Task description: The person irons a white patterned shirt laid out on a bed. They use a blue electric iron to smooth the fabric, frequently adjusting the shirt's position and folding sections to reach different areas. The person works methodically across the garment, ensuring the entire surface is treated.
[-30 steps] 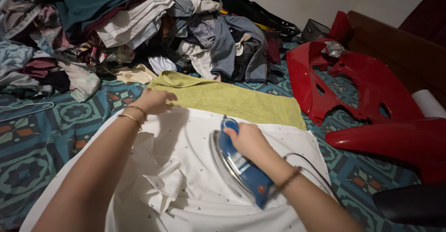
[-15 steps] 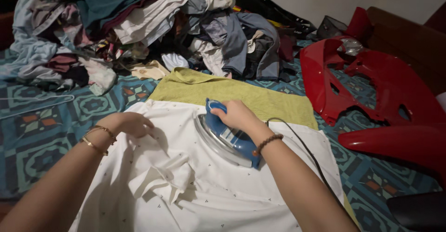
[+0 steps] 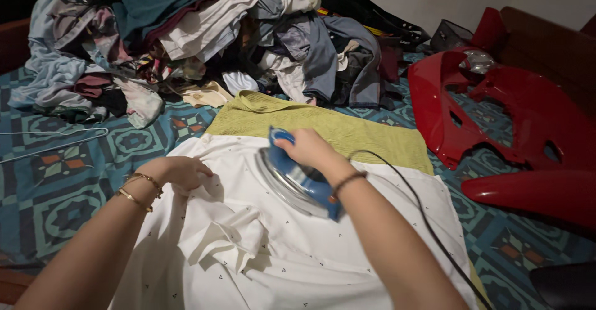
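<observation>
Iron (image 3: 297,176): glossy blue plastic body, shiny metal soleplate. Shirt (image 3: 298,248): smooth white cloth. Towel (image 3: 323,127): rough green cloth. Panels (image 3: 496,117): glossy red plastic.

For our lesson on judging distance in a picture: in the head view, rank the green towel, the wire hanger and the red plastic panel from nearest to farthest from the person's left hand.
1. Green towel, just beyond the left hand, toward the right.
2. Wire hanger, out to the left on the patterned cover.
3. Red plastic panel, far across on the right.
</observation>
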